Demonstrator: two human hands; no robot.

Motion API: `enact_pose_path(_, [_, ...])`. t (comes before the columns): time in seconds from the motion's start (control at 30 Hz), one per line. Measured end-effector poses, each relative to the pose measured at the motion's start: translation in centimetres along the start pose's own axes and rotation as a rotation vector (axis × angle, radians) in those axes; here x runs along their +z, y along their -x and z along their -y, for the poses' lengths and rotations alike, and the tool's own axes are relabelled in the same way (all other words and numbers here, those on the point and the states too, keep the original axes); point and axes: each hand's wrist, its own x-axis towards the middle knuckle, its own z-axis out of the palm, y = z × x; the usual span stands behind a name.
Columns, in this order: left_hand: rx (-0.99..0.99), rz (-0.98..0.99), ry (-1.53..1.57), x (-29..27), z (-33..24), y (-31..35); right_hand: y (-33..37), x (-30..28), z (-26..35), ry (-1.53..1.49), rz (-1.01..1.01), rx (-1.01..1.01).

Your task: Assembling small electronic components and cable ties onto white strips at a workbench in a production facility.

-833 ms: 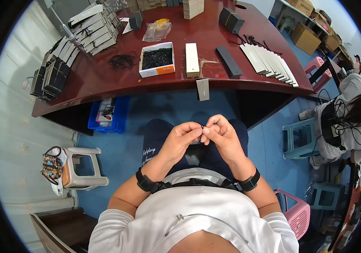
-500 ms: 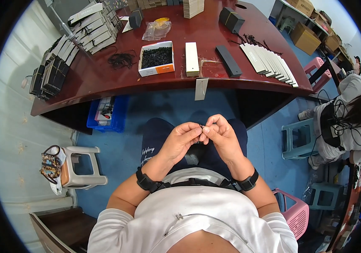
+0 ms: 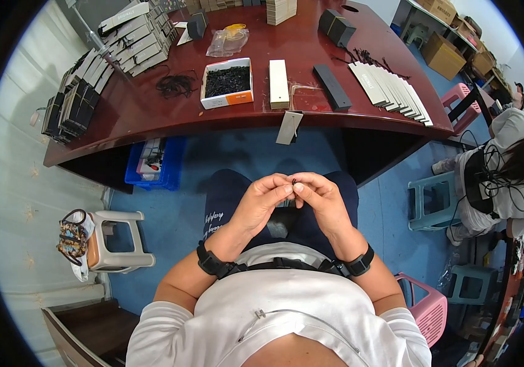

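Observation:
Above my lap, my left hand [image 3: 267,197] and my right hand [image 3: 322,199] meet, thumbs and forefingers pinched together. Between their tips shows a small black piece [image 3: 294,181], perhaps cord; the fingers hide most of it. Ahead of them, a pale rectangular tag [image 3: 288,128] hangs tilted from the desk's front edge. On the desk behind it lie a stack of cream card strips [image 3: 278,82] and a dark grey strip stack [image 3: 332,87]. An open white-and-orange box [image 3: 227,100] to their left holds many small black pieces [image 3: 227,81].
The dark red desk [image 3: 179,116] also carries fanned white tags [image 3: 390,92] with black cords, a tangle of black cord [image 3: 176,85] and bundled tags [image 3: 78,110]. A blue crate [image 3: 173,168] stands below. At right, another person [image 3: 506,165] sits beside a blue-green stool [image 3: 433,202].
My right fingers have lowered and closed in toward the left fingertips around the small black piece. The hanging tag has swung, its lower end now further left.

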Motion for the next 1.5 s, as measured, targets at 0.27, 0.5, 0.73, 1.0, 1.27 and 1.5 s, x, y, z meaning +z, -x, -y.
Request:
enact_pose_path(0.27, [0.064,-0.067,-0.232,-0.8,0.8,0.1,-0.1,-0.1,0.2,0.206,-0.026,-0.190])
enact_pose_path(0.5, [-0.044,0.170,-1.386,-2.4,-2.7,1.2,0.0,-1.0,1.3,-0.156,0.086,-0.043])
enact_pose_path(0.73, [0.073,0.055,-0.453,0.4,-3.5,0.2,0.2,-0.3,1.8,-0.022,0.150,-0.030])
enact_pose_path(1.0, [0.169,0.048,-0.281,1.4,-1.8,0.4,0.8,-0.1,2.2,0.056,0.163,0.026])
enact_pose_path(1.27, [0.161,0.001,-0.305,0.5,-1.1,0.8,0.5,0.4,1.5,0.000,0.176,-0.013])
enact_pose_path(1.5, [0.242,-0.084,-0.485,0.5,-1.2,0.6,0.6,-0.2,0.9,0.245,-0.008,-0.062])
